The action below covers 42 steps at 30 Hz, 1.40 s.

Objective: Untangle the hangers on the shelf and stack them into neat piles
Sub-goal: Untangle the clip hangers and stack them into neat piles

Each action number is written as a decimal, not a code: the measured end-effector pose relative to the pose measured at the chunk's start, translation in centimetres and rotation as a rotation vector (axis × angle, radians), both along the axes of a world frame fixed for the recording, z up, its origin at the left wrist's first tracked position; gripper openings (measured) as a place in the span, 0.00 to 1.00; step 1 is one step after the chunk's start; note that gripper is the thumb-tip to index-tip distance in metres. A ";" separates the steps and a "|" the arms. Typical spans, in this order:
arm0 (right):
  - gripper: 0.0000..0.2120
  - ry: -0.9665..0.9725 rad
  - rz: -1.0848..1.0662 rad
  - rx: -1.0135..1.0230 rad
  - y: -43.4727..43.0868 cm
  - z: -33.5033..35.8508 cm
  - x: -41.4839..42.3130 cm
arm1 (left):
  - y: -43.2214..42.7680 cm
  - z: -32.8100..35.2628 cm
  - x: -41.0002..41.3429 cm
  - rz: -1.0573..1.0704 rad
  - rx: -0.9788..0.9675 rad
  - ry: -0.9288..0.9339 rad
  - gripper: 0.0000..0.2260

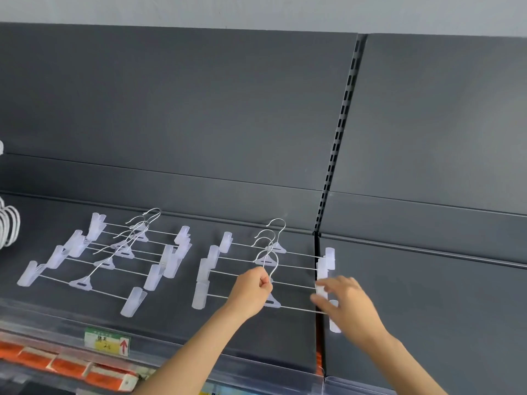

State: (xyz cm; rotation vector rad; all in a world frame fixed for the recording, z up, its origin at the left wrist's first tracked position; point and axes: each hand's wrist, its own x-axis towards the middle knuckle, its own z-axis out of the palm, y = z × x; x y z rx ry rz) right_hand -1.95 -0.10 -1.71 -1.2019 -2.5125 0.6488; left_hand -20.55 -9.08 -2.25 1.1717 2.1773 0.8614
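We see a dark back panel (199,109) rising behind the shelf (256,337), on which all the hangers lie flat in two groups. The left group (114,252) is fanned out and skewed, its hooks crossing, and we judge it not yet sorted. The right group (242,273) lies in more parallel rows just left of the shelf's seam. Over this group we find the left hand (251,292), its grip narrow and pinched on the wire hook (272,260) of the front hanger (296,308). The right hand (348,306) is blurred over the clips at that group's right end; we cannot tell whether its grip holds one or merely touches. We judge each hanger light, its thin wire bar springy rather than rigid, and its translucent plastic clips (199,295) smooth and apt to snag on neighbouring wires. The hook or the small plastic triangle beneath it offers the surest hold; lifting straight up should free it. A price label (107,342) marks the front rail.
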 end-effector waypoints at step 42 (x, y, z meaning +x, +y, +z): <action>0.15 -0.013 0.106 0.133 -2.7 -1.2 0.9 | -4.5 -0.4 -1.8 -0.009 0.058 0.216 0.07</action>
